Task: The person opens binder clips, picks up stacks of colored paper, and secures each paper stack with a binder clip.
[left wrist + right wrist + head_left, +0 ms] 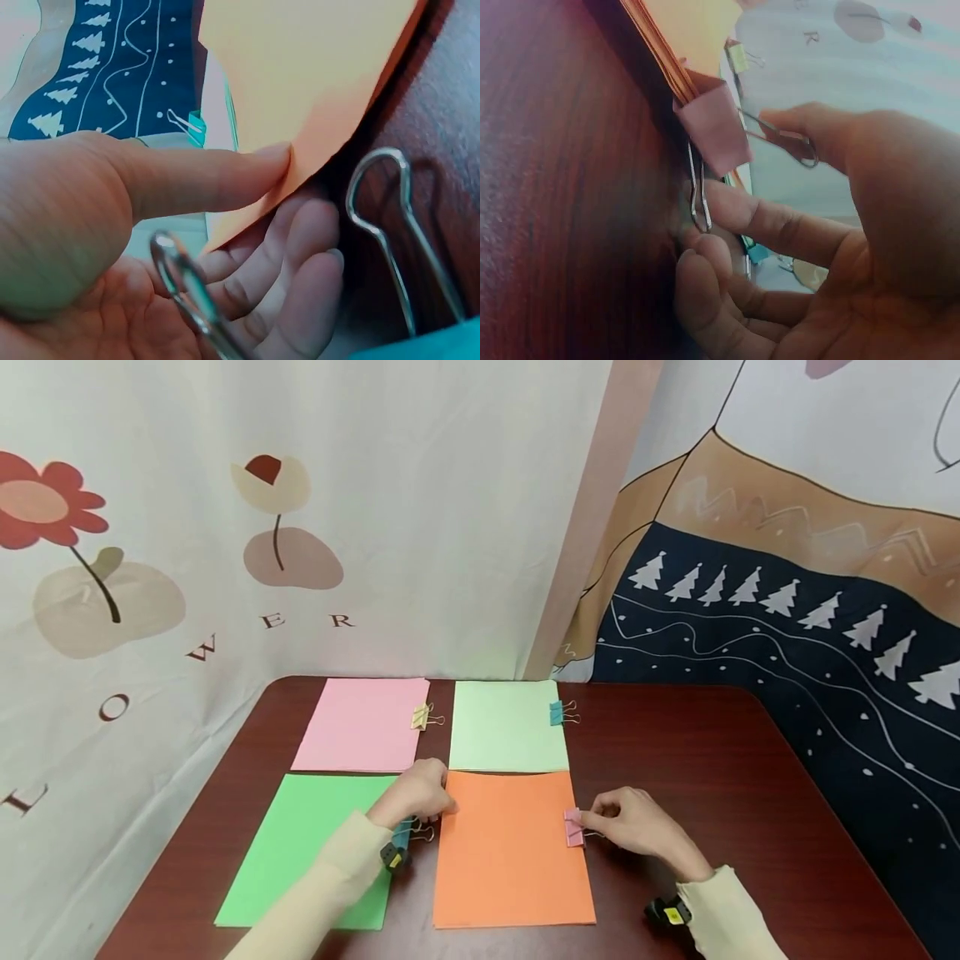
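Note:
A stack of orange paper [513, 860] lies on the table in the head view. My left hand [420, 789] pinches its left edge near the top corner; in the left wrist view the thumb [217, 180] is on the top sheet and the fingers are underneath. On the stack's right edge sits a pink binder clip [573, 828], its body over the sheets' edges in the right wrist view. My right hand [637, 822] holds this clip by its wire handles, thumb at the upper loop and fingertips [731, 204] at the lower one.
Bright green paper [315, 827] with a teal binder clip [402, 833] lies left, partly under my left forearm. Behind are pink paper [363, 727] with a yellow clip [420, 717] and pale green paper [506, 727] with another teal clip [556, 713]. Printed curtains hang beyond the dark red table [697, 743].

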`<action>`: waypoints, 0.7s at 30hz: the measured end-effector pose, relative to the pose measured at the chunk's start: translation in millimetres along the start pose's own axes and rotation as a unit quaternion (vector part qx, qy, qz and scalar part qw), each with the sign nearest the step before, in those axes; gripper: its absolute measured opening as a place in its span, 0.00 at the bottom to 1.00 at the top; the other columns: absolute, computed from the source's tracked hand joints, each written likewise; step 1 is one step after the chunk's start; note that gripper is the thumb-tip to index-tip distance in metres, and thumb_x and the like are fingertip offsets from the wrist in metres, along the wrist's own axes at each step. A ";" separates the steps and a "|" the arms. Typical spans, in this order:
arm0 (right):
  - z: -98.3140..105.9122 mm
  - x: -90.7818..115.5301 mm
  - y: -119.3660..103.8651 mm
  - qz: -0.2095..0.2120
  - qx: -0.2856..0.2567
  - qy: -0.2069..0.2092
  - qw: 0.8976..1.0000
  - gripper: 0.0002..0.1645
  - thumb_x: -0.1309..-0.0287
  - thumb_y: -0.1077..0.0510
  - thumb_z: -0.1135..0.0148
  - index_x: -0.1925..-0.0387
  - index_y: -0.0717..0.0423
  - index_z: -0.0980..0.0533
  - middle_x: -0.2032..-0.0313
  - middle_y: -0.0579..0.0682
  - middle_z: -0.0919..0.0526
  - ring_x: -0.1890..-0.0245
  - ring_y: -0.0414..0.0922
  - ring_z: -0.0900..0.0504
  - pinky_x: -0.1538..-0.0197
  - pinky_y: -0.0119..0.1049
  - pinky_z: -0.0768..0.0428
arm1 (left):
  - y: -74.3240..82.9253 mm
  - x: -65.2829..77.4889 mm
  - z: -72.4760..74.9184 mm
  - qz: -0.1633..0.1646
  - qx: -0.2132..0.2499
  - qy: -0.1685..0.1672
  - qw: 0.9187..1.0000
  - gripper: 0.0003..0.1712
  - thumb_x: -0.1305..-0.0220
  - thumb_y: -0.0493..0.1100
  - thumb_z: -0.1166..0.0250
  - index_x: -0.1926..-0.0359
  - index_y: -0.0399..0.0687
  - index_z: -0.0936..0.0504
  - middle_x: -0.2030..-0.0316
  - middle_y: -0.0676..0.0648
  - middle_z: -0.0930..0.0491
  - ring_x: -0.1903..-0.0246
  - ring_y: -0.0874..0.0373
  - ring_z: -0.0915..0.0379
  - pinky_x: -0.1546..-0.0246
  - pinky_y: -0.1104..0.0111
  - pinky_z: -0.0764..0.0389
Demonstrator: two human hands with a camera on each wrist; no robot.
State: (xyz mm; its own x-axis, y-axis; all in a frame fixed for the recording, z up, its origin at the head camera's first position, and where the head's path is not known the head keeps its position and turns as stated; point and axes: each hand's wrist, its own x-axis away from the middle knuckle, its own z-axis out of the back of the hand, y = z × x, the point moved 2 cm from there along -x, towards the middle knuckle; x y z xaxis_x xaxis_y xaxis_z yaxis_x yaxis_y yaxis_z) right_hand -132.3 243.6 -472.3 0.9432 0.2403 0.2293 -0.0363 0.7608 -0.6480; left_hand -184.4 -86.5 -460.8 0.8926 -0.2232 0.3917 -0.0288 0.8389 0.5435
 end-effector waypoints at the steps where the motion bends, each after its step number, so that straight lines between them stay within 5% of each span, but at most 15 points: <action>1: -0.6 0.9 -0.9 -0.002 0.007 0.008 1.000 0.23 0.39 0.33 0.33 0.78 0.42 0.18 0.85 0.40 0.30 0.81 0.39 0.31 0.76 0.32 0.34 | 0.2 0.0 -0.4 0.003 -0.005 0.004 1.000 0.21 0.45 0.38 0.25 0.85 0.46 0.30 0.89 0.48 0.24 0.88 0.57 0.29 0.83 0.69 0.29; 7: -1.3 2.6 -1.5 -0.004 0.028 0.027 0.999 0.21 0.38 0.34 0.32 0.77 0.42 0.19 0.82 0.42 0.26 0.79 0.40 0.29 0.74 0.33 0.32 | 1.4 0.6 -0.9 0.007 -0.047 0.040 0.998 0.25 0.49 0.45 0.20 0.86 0.48 0.31 0.87 0.53 0.34 0.86 0.59 0.36 0.81 0.69 0.34; 13: 6.7 -2.5 0.7 0.033 0.041 0.018 0.998 0.20 0.39 0.34 0.32 0.69 0.45 0.18 0.75 0.41 0.20 0.73 0.38 0.25 0.70 0.32 0.27 | -1.4 6.3 5.7 0.000 -0.030 0.081 0.996 0.25 0.46 0.54 0.21 0.60 0.43 0.22 0.68 0.48 0.22 0.72 0.55 0.29 0.70 0.65 0.29; 17: 19.7 -5.9 2.3 0.078 0.057 0.049 0.994 0.22 0.38 0.39 0.30 0.55 0.50 0.18 0.61 0.46 0.16 0.64 0.40 0.21 0.63 0.34 0.22 | -6.6 6.9 16.0 -0.038 -0.004 0.115 0.993 0.30 0.41 0.57 0.25 0.47 0.42 0.20 0.64 0.47 0.17 0.69 0.56 0.24 0.66 0.63 0.23; 21: 34.1 -11.8 6.7 0.095 0.067 0.093 0.989 0.35 0.38 0.37 0.31 0.37 0.52 0.24 0.44 0.55 0.19 0.50 0.51 0.19 0.50 0.48 0.16 | -17.5 5.9 30.1 -0.100 0.015 0.151 0.983 0.37 0.39 0.59 0.26 0.34 0.46 0.23 0.51 0.43 0.17 0.56 0.51 0.21 0.54 0.56 0.19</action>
State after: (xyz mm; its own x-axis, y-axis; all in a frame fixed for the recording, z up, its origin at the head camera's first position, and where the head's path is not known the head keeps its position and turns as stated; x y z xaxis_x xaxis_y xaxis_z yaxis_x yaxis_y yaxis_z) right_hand -154.9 266.4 -454.6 0.9591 0.2812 -0.0339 -0.2509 0.7879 -0.5624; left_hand -192.1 -117.4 -445.6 0.9747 -0.2199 0.0389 0.1512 0.7780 0.6098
